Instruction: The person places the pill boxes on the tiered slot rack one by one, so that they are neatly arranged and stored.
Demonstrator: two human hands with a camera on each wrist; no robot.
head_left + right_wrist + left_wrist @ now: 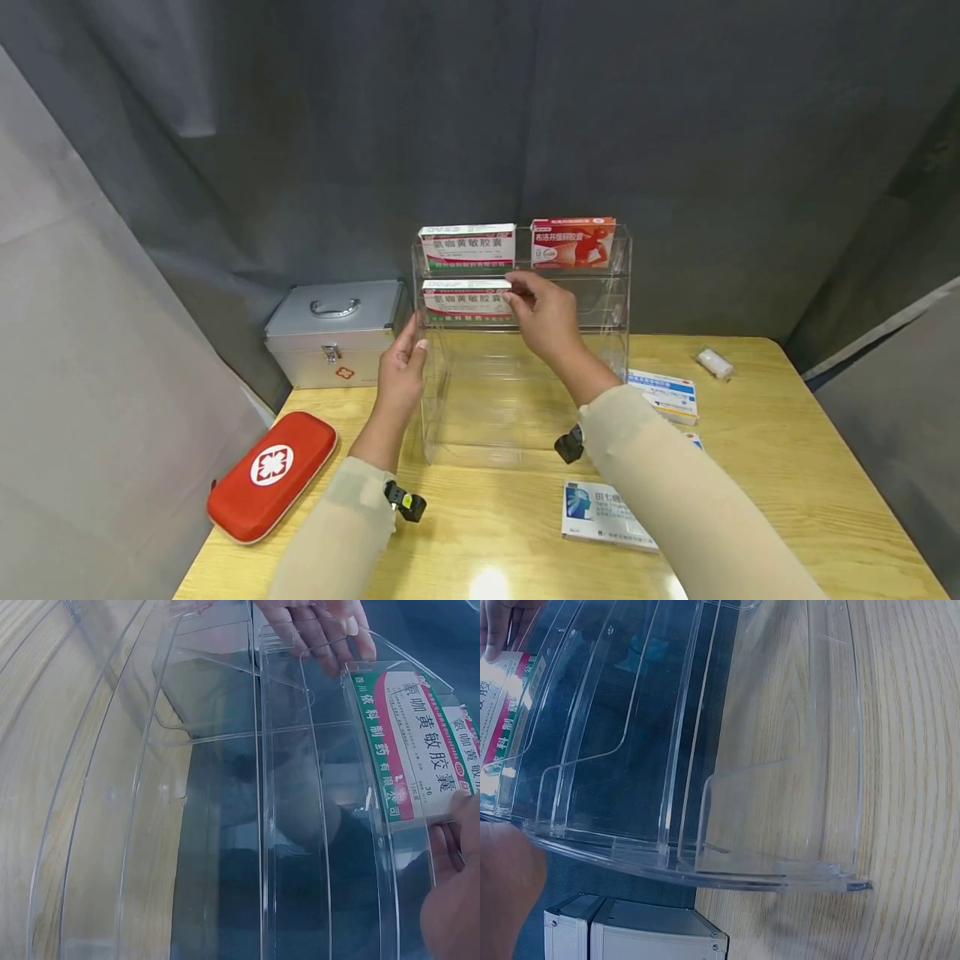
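Clear acrylic tiered rack (598, 302) stands upright on the wood-grain table (795, 467). Lower 氨咖黄敏胶囊 capsule box (461, 303), white with red and green bands, is in the left part of the second tier, printed face forward.

Right hand (546, 315): thumb and fingers narrow, pinching the right end of this box. Left hand (400, 375): at the rack's left side panel, fingers extended along it and touching, thumb apart from them; it holds no box.

Top tier, left: upper 氨咖黄敏胶囊 box (467, 248), same print, directly above and behind the pinched one. Top tier, right: red-orange 布洛芬缓释胶囊 box (573, 243), well apart from it.

Left of rack: silver first-aid case (330, 346), lid closed, handle on top; nearer the viewer, red zip case (311, 446) with a white round emblem. Right of rack: blue-and-white medicine box (667, 398) lying flat, partly behind the right forearm; white roll (715, 363) farther right. In front: pale box with a blue head picture (600, 521), flat, partly covered by the right sleeve.
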